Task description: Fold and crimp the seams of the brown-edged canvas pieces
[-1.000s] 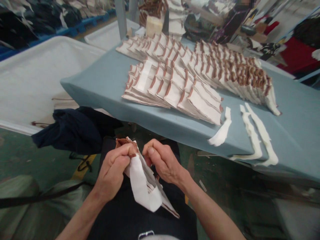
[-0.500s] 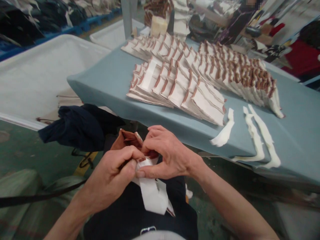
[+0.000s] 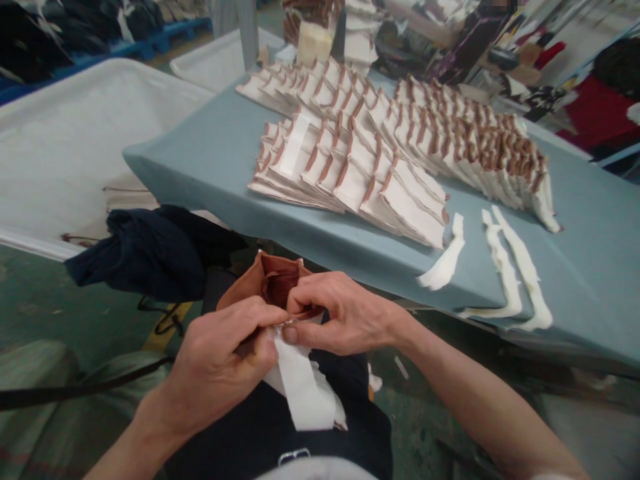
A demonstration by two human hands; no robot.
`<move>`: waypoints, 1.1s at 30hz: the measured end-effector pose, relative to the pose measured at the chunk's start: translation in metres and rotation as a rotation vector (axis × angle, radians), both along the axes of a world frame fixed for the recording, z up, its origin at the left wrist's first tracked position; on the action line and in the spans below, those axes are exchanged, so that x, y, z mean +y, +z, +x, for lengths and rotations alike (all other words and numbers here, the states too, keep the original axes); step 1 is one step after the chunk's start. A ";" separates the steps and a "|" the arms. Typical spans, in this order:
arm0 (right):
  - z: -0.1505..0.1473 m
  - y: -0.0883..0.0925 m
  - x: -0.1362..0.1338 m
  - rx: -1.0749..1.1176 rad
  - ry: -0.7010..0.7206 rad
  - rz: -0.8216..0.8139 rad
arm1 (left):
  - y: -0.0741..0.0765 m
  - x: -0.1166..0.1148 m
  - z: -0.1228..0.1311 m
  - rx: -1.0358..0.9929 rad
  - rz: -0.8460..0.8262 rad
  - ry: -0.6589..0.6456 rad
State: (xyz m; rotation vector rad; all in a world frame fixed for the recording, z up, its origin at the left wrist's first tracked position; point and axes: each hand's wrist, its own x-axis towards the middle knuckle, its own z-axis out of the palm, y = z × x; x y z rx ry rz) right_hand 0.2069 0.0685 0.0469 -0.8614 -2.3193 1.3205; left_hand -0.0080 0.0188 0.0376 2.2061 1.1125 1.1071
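Note:
Over my lap, my left hand (image 3: 220, 363) and my right hand (image 3: 335, 313) both pinch a brown fabric piece (image 3: 273, 280) with a white lining strip (image 3: 303, 387) hanging down from it. The brown cloth stands open like a pocket between my fingertips. My thumbs and forefingers meet at the edge where brown and white join. Both hands sit just below the near edge of the blue-grey table (image 3: 210, 160).
Rows of folded white-and-brown pieces (image 3: 360, 167) lie fanned across the table. Three white strips (image 3: 505, 267) lie near its front edge. A dark navy cloth (image 3: 150, 250) hangs at the left beside a white bin (image 3: 65, 147). Another person stands at the far back.
The brown fabric has been pulled up and opened wider between my fingers. The white strip hangs lower, and my hands have drawn closer together.

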 end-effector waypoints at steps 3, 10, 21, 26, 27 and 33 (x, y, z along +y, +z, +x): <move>0.001 -0.001 -0.002 -0.013 -0.009 -0.152 | -0.009 -0.001 -0.003 0.009 0.037 -0.041; 0.000 -0.013 -0.015 0.256 0.027 -0.810 | -0.027 -0.007 -0.018 0.055 0.105 -0.202; -0.011 -0.028 -0.029 0.253 -0.255 -0.707 | -0.054 -0.003 -0.013 0.027 0.223 -0.164; 0.003 -0.005 -0.032 0.046 -0.145 -0.001 | -0.031 -0.011 -0.017 0.018 -0.120 -0.134; 0.005 -0.003 -0.033 0.034 -0.138 0.085 | -0.025 -0.010 -0.017 0.014 -0.219 -0.175; 0.007 -0.003 -0.037 0.042 -0.110 0.195 | -0.009 0.008 -0.014 0.107 -0.233 -0.382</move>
